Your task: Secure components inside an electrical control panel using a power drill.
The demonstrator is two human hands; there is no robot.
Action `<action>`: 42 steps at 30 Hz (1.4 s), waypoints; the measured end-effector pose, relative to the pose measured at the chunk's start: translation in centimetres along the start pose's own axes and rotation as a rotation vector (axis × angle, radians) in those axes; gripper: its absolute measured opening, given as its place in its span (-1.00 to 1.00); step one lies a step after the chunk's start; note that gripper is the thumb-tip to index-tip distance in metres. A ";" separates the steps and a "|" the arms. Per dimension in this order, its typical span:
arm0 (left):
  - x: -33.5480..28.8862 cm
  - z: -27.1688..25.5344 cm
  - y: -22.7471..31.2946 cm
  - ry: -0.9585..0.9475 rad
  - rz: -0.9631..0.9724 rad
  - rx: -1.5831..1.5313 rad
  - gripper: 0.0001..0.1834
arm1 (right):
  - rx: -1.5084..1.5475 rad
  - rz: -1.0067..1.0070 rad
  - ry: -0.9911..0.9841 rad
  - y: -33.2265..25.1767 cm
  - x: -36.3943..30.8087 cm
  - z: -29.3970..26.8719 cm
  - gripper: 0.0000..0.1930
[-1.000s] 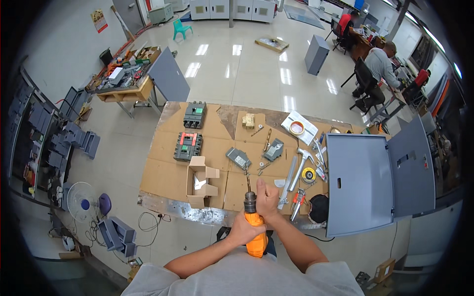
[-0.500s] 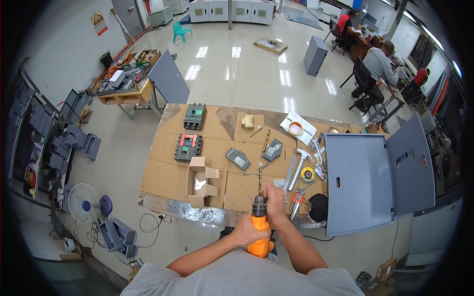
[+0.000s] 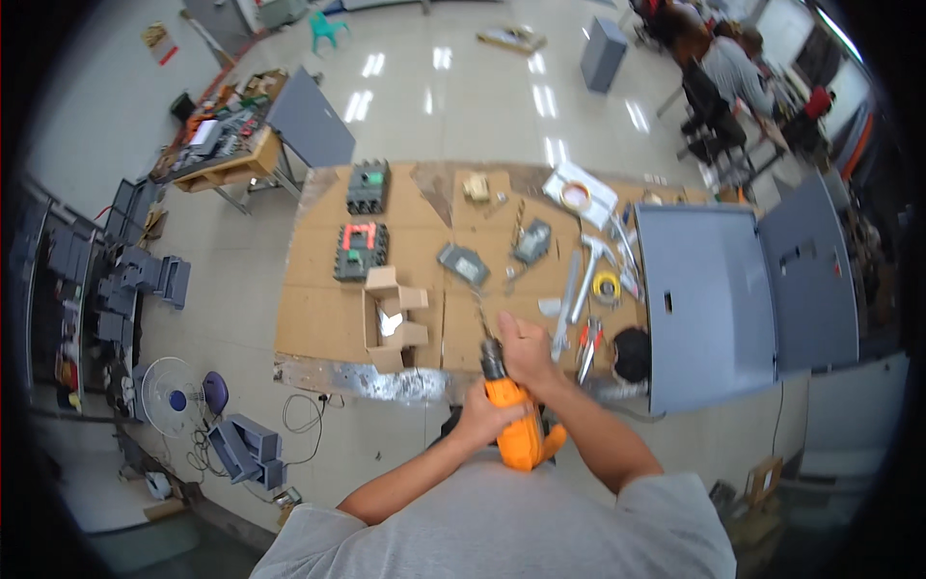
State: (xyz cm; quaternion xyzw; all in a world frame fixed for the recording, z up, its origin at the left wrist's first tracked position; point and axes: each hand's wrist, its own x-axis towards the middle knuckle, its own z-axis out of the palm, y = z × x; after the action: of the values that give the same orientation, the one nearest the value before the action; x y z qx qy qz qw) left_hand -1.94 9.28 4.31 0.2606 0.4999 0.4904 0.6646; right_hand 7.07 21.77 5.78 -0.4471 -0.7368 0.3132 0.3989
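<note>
On my feed, the open carton sits near the table's front edge. Rightward, my left hand grips the orange drill across that edge's middle. Its bit, upright half a second ago, leans left now: repositioning, I judge. My right hand curls beside the chuck; whether it's gripping, I can't tell.

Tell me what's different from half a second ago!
The drill tilted, its bit swinging left. The view tipped too, so the table looks higher. The left hand stays on the drill, the right hand by its front; nothing was let go. The hammer and cardboard box stayed put.
</note>
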 end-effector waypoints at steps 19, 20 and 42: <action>-2.3 6.7 -6.5 0.148 -0.522 -0.377 -0.75 | 0.482 0.707 -0.647 4.5 -22.7 -16.0 -0.03; -2.8 9.0 -7.3 0.107 -0.558 -0.341 -0.75 | 0.496 0.696 -0.626 2.6 -26.0 -19.1 -0.03; -19.1 64.9 -18.4 -1.190 -0.304 0.138 -0.57 | -0.762 0.481 0.649 -1.4 -59.6 -56.1 0.06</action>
State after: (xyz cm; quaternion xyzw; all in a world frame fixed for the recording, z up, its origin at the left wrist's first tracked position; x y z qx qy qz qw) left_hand 64.56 -5.88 20.40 0.4578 0.1055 0.1274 0.8735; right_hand 71.95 -27.08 15.84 -0.7889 -0.5144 -0.0472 0.3329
